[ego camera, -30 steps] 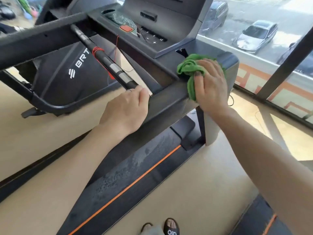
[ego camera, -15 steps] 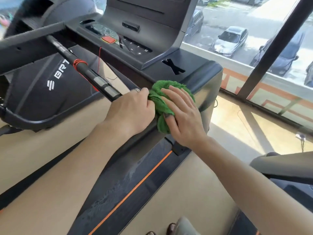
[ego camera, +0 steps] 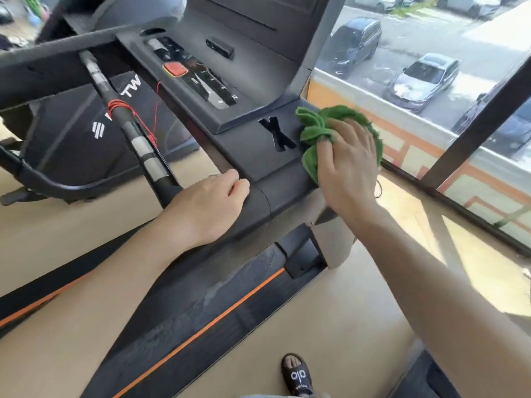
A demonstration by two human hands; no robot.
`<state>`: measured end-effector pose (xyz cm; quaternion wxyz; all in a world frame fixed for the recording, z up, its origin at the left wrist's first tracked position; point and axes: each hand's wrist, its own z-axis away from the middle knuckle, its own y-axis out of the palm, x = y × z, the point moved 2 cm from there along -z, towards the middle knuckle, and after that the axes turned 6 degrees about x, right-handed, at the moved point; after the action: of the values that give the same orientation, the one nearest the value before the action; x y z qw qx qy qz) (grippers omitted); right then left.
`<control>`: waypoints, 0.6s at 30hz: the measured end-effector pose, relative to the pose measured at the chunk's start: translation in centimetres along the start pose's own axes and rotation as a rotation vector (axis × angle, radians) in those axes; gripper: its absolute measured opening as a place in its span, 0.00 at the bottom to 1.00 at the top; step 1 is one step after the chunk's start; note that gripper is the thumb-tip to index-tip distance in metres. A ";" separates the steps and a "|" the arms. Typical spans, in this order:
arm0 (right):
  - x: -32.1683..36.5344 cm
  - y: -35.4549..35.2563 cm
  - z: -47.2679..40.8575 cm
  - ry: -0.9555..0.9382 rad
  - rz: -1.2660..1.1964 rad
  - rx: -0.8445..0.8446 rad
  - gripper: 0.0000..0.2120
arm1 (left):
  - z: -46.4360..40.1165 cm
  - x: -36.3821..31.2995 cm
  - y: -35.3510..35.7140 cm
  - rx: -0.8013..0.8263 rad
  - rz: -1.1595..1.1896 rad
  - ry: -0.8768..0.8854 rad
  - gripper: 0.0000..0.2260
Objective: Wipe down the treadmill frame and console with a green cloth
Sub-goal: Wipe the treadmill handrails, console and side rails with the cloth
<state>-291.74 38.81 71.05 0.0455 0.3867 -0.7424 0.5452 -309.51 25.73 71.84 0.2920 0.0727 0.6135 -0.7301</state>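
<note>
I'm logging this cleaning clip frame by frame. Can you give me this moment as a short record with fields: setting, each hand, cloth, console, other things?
setting: treadmill beside a window, parked cars outside
right hand: fingers spread over the green cloth, pressing it on the console's right corner
left hand: rests on the frame beside the handlebar, holding nothing
green cloth: bunched, beside an X-shaped slot
console: red button, dark key panel
other: sandalled foot on the floor

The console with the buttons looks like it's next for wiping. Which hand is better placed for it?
Probably the right hand: it already presses the green cloth beside the console. The left hand rests bare on the frame.
</note>
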 end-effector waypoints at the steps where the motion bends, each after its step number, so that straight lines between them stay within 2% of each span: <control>1: 1.0 0.7 1.7 -0.074 -0.005 -0.002 0.21 | 0.1 -0.1 0.1 -0.002 -0.001 -0.004 0.17; 4: 4.0 2.1 6.1 -0.321 -0.039 0.063 0.20 | 0.5 -0.1 -0.1 -0.035 -0.004 -0.006 0.17; 7: 2.6 1.1 4.0 -0.530 -0.017 0.160 0.19 | 0.9 0.0 0.0 -0.045 -0.055 -0.001 0.19; 9: 0.7 -0.3 0.1 -0.453 0.099 0.194 0.19 | 1.1 0.0 0.0 -0.044 -0.024 -0.031 0.19; 13: -0.5 -0.6 -7.2 -0.074 0.296 0.402 0.20 | 1.3 -0.3 -0.1 -0.071 0.044 -0.067 0.19; 15: 1.0 0.7 -8.0 0.032 0.342 0.418 0.25 | 1.3 -0.3 -0.2 -0.068 0.053 -0.082 0.19; 16: 2.2 1.7 -7.6 0.031 0.352 0.407 0.29 | 1.3 -0.4 -0.2 -0.068 0.054 -0.093 0.18; 18: 5.2 3.9 -5.1 -0.136 0.332 0.386 0.33 | 1.4 -0.5 -0.3 -0.072 0.049 -0.104 0.17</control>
<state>-299.57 40.83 72.62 -0.1691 0.2967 -0.6794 0.6495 -308.89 24.65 72.71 0.3436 0.0390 0.6216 -0.7029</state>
